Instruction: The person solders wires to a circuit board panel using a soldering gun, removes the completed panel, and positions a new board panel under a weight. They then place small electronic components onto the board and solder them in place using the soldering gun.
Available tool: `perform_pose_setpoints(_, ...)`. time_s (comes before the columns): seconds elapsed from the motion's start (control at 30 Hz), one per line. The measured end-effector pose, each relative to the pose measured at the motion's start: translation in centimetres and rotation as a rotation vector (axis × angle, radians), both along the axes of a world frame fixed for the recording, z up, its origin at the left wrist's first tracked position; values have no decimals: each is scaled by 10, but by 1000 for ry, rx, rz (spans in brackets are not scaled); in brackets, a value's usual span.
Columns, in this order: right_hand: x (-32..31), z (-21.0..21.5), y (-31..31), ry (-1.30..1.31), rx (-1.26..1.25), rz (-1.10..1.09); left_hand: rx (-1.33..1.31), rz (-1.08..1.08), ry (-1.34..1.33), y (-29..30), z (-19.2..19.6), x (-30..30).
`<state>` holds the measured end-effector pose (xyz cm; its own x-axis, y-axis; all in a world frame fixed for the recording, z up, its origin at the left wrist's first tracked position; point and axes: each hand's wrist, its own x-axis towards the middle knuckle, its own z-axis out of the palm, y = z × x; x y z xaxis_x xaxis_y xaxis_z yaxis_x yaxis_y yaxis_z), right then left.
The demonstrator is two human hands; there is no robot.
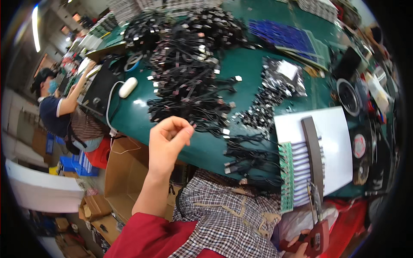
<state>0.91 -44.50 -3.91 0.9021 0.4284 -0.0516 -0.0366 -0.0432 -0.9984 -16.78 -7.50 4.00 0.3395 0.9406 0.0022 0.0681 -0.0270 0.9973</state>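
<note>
My left hand (pixel 167 142) is raised over the near edge of the green bench, thumb and fingertips pinched together. If anything is between them, it is too small to make out. Right beyond the fingers lies a large heap of black cables (pixel 185 81) with pale connector ends. At the lower right, my right hand (pixel 297 248) is wrapped round the dark red handle of a soldering gun (pixel 319 238). Its metal tip points up toward a green circuit board strip (pixel 286 178), which sits beside a row of pale strips under a dark bar (pixel 313 150).
A white board (pixel 337 146) lies under the dark bar. Small black parts (pixel 260 107) spill from a clear bag (pixel 286 75). Blue boards (pixel 282 36) are stacked at the back. To the left are a white device (pixel 127 87), a cardboard box (pixel 124 172) and a seated person (pixel 60 107).
</note>
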Motion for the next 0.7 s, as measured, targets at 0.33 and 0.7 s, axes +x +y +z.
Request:
perform_pose_setpoints(0.33,-27,45,-14,302,121,-57,604,-703,322,-118,-20,105)
perform_pose_setpoints(0.7,-15,30,-34,446,37,182,700,-650,485,-130,-35,123)
